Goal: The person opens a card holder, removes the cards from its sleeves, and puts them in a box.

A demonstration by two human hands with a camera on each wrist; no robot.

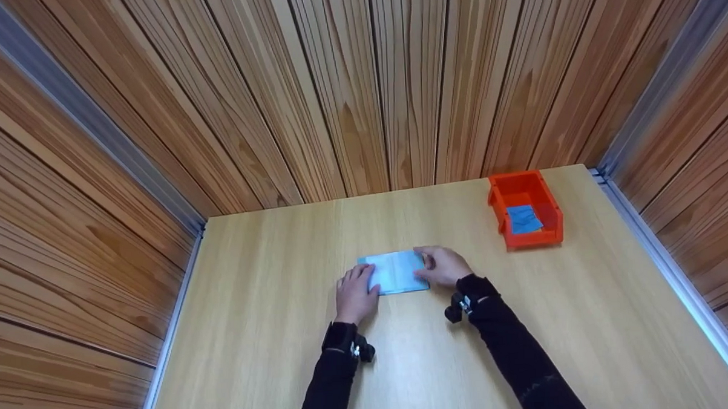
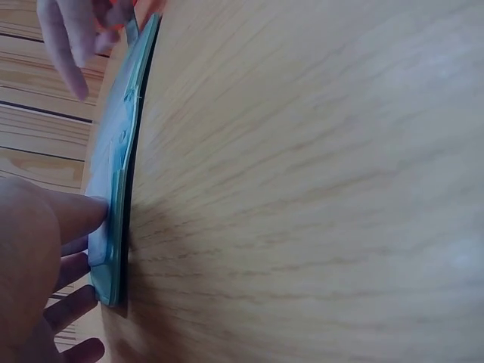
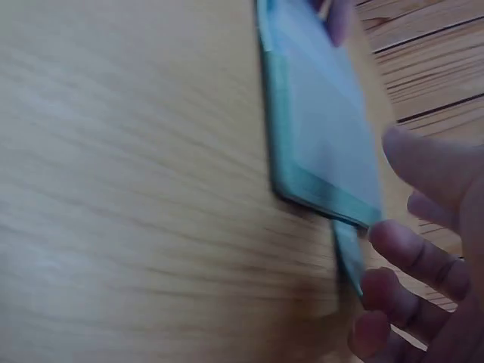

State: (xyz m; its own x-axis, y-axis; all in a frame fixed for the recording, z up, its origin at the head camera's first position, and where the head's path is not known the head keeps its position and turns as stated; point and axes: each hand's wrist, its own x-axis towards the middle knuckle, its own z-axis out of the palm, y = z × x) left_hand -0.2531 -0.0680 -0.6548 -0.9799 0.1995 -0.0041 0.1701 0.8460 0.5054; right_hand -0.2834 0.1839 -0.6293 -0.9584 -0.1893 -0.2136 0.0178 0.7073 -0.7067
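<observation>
A flat, light-blue and teal cover (image 1: 395,273) with a pale, sheet-like surface lies open on the table. My left hand (image 1: 354,294) rests at its left end; in the left wrist view the thumb (image 2: 85,215) presses on the top face and other fingers lie by the end edge. At the right end is my right hand (image 1: 446,266), thumb and fingers spread apart. The right wrist view shows its fingertips beside a narrow teal strap (image 3: 348,255) that sticks out from the cover's end. Whether they touch the strap is blurred.
An orange-red open bin (image 1: 533,242) stands at the back right with a flat blue piece (image 1: 524,219) inside. Wood-plank walls (image 1: 360,95) close in the back and both sides of the light wooden table (image 1: 270,280). Metal rails run along the table's side edges.
</observation>
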